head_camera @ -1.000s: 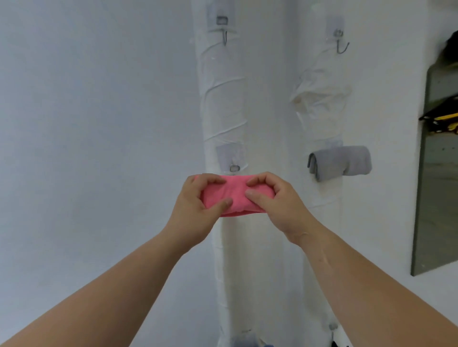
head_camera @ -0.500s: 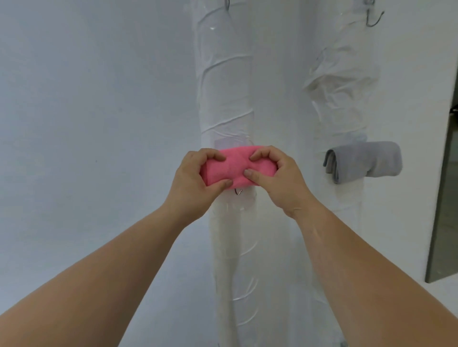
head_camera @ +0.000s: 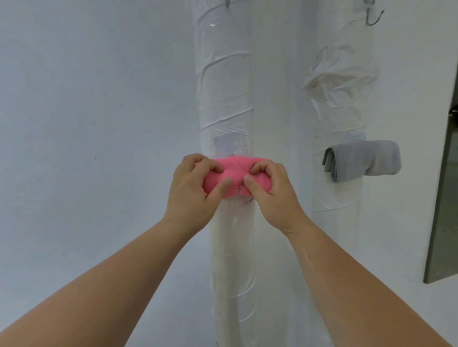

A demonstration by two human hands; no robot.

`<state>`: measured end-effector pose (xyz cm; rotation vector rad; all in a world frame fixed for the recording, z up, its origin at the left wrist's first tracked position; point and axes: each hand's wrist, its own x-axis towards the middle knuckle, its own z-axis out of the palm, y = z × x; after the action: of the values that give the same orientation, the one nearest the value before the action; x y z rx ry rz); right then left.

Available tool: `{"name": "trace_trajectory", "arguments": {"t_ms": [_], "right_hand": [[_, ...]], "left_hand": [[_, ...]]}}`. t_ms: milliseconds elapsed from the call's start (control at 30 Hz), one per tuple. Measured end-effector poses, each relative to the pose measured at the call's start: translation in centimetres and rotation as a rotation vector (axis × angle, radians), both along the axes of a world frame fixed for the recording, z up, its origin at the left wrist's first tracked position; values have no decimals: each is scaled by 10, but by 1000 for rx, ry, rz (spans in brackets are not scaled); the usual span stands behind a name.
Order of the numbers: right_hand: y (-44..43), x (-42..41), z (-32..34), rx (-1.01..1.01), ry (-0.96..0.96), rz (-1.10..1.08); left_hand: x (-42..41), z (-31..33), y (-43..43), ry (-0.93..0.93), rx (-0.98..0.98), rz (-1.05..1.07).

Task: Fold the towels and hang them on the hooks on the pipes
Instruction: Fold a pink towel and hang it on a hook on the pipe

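Observation:
A folded pink towel is pressed against the left white wrapped pipe. My left hand grips its left end and my right hand grips its right end, thumbs meeting in front. The metal tip of a hook pokes out at the towel's lower edge between my thumbs. The hook's clear pad shows just above the towel. A folded grey towel hangs on the right pipe.
Two more metal hooks sit near the top, the left hook on the left pipe and the right hook on the right pipe. A white wall fills the left. A dark doorway edge stands at the far right.
Both hands carried the pink towel up to the left pipe and pressed it over the hook; the hook's tip now sticks out at the towel's lower edge. The view moved closer.

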<state>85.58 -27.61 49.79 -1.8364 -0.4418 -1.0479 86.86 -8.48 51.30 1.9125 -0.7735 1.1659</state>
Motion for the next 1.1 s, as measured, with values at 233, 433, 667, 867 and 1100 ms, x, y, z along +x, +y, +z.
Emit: {"name": "trace_trajectory", "arguments": {"t_ms": [233,433,667,867,1100], "right_hand": [[14,14,-7,-395,-280,-495],[11,34,-9,-368,-237,-315],[9,58,-17,-269,-320,-202],[6,41,-13,-341,-193,-276],[6,-6,8,-551,110,-514]], "left_hand": [[21,-14,-12,-270,408,380],[37,-26,-15,-221,379,351],[60,-38,-24,-310,258,249],[50,-35,-21,-217,306,255],[12,-19,-11,2,514,432]]}}
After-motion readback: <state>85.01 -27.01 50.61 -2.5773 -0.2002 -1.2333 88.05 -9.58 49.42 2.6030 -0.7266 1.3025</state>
